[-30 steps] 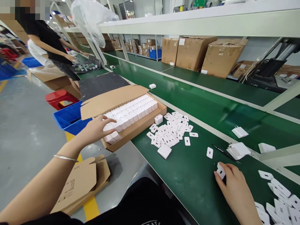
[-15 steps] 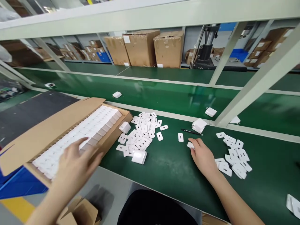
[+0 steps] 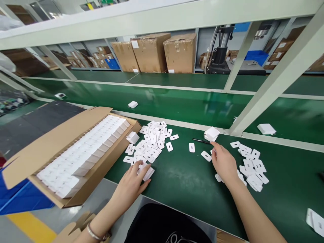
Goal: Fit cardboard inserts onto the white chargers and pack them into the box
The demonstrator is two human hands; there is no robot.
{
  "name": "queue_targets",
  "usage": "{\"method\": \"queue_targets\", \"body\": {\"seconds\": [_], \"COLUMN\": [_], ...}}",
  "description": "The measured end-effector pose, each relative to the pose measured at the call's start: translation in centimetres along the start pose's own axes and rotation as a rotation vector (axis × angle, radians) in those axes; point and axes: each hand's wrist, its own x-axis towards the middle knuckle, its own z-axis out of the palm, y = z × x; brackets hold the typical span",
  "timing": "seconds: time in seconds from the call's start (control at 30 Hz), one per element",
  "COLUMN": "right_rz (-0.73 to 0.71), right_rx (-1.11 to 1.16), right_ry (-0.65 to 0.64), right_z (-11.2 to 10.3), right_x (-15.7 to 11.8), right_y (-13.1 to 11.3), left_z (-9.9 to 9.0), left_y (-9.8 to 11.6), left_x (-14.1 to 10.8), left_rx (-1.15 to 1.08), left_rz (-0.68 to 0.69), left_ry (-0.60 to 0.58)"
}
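My left hand reaches over a white charger plug block at the front of the pile, its fingers curled around the block and partly hiding it. Beside it spreads a heap of small white slotted plates. My right hand has its thumb and fingers closed at the right end of slim black tweezers, covering their tip. Just left of that hand, a single slotted plate lies flat, with another plate farther left.
A carton with rows of white chargers stands at the left. More slotted plates lie right of my right hand. White chargers sit by the rail, and others on the green strip behind. A slanted post rises at the right.
My left hand has moved right from above the carton to the charger block. My right hand has let go of a slotted plate and moved up to the tweezers. Chargers on the strip have shifted right.
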Motion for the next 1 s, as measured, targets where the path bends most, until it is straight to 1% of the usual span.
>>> {"method": "queue_targets", "body": {"seconds": [0.1,0.17,0.27,0.33,0.4,0.47,0.53,0.67,0.77,0.83,0.93,1.0], "right_rz": [-0.028,-0.052,-0.095,-0.116,-0.118,-0.104,-0.092,-0.116,-0.121,-0.109,-0.108,-0.103], "right_rx": [0.009,0.016,0.010,-0.008,-0.026,-0.039,-0.053,-0.078,-0.091,-0.101,-0.117,-0.128], "right_ry": [-0.018,-0.029,-0.024,-0.015,-0.008,-0.005,0.002,0.019,0.039,0.051,0.067,0.086], "right_z": [0.5,0.7,0.8,0.9,1.1,1.3,1.5,2.0,2.2,2.2,2.1,2.2], "right_x": [-0.2,-0.2,-0.1,0.1,0.3,0.5,0.6,0.8,0.9,0.9,0.8,0.6], "right_y": [-0.3,-0.3,0.1,0.5,0.9,1.2,1.3,1.4,1.5,1.6,1.7,1.6], "left_z": [0.3,0.4,0.1,-0.3,-0.6,-0.9,-0.9,0.0,0.6,0.3,-1.3,-3.4], "left_y": [-0.2,-0.1,0.5,1.2,1.7,2.0,1.8,0.3,-0.9,-1.6,-2.3,-2.5], "left_x": [-1.9,-3.2,-4.8,-5.6,-6.2,-6.7,-7.1,-7.8,-7.7,-7.1,-5.0,-2.6], "left_rx": [-0.143,-0.236,-0.423,-0.586,-0.692,-0.692,-0.618,-0.403,-0.280,-0.274,-0.384,-0.467], "left_rz": [-0.015,-0.051,-0.174,-0.279,-0.362,-0.406,-0.420,-0.368,-0.367,-0.382,-0.376,-0.320], "left_ry": [-0.020,-0.011,0.074,0.140,0.205,0.253,0.276,0.344,0.403,0.452,0.536,0.614]}}
